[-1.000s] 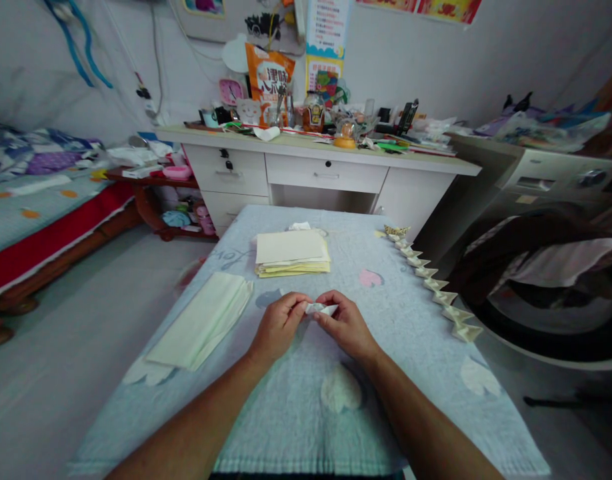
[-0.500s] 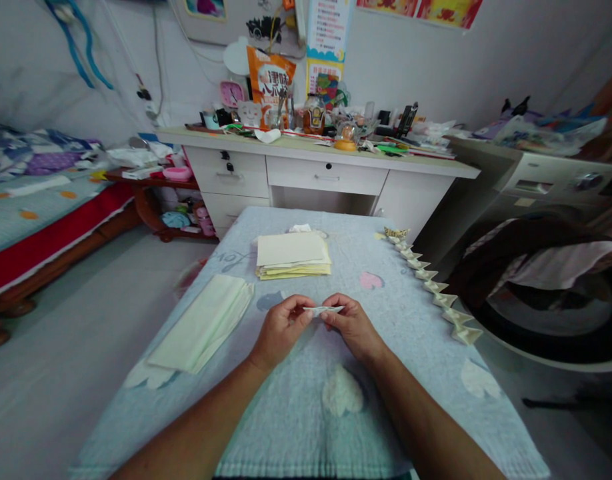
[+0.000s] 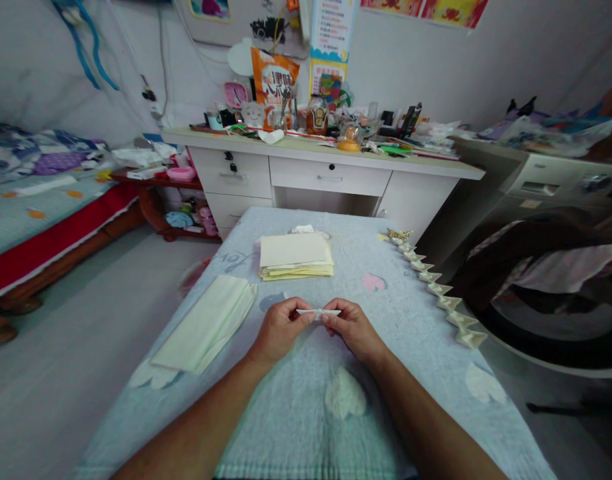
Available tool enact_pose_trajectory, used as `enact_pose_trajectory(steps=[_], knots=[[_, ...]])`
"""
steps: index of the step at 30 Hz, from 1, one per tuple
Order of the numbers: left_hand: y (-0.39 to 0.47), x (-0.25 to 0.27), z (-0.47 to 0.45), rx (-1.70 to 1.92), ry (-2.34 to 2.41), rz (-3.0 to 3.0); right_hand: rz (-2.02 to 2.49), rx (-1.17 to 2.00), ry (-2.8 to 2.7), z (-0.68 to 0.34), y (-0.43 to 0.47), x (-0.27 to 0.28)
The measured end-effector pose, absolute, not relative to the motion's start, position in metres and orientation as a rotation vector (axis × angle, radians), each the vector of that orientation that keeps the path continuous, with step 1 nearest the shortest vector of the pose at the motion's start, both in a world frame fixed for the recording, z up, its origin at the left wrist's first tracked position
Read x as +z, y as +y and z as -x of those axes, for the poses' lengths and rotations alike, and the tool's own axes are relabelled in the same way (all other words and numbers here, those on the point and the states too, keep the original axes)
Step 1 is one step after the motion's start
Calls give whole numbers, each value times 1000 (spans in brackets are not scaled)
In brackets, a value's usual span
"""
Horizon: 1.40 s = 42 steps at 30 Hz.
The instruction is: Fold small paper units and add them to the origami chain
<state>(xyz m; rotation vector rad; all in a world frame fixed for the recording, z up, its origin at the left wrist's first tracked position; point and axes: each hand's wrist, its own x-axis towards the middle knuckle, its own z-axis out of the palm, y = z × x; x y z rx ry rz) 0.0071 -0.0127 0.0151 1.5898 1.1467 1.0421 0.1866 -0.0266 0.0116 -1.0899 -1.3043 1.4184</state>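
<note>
Between my two hands is a small folded piece of pale paper (image 3: 319, 311), its pointed ends reaching out to either side. My left hand (image 3: 281, 328) pinches its left part with thumb and fingers. On the other side my right hand (image 3: 353, 327) pinches the right part the same way. Beyond the hands lies a stack of cream and yellow paper sheets (image 3: 295, 251). To the left rests a pile of pale green paper (image 3: 206, 325). A row of folded paper boats (image 3: 440, 289) runs along the table's right side, a patterned one at its far end.
A light blue cloth with heart shapes covers the table (image 3: 296, 413). Behind it stands a white desk (image 3: 331, 179) crowded with jars, a snack bag and small items. A washing machine (image 3: 541, 190) with cloth in its open door is at the right, a bed (image 3: 46, 220) at the left.
The folded paper now shows a straighter, flatter upper edge and reaches further left between my fingers. Both hands keep their pinch. The whole view has shifted slightly.
</note>
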Motion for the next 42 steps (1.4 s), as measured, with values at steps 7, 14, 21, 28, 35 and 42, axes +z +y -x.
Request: enact_pose_trajectory(steps=[7, 14, 21, 28, 35, 42], knots=[[-12, 12, -9, 1003, 1062, -1498, 1117, 1358, -1351, -189, -26, 11], [-11, 14, -7, 999, 1101, -1524, 1072, 1405, -1374, -189, -27, 14], [-11, 14, -9, 1021, 1092, -1400, 1098, 1394, -1341, -191, -28, 17], [-10, 15, -10, 1031, 1056, -1303, 1075, 1416, -1333, -191, -25, 15], [-9, 15, -10, 1084, 993, -1101, 1127, 1316, -1371, -189, -27, 12], [-8, 13, -11, 1086, 1094, -1166, 1145, 492, -1857, -182, -32, 17]])
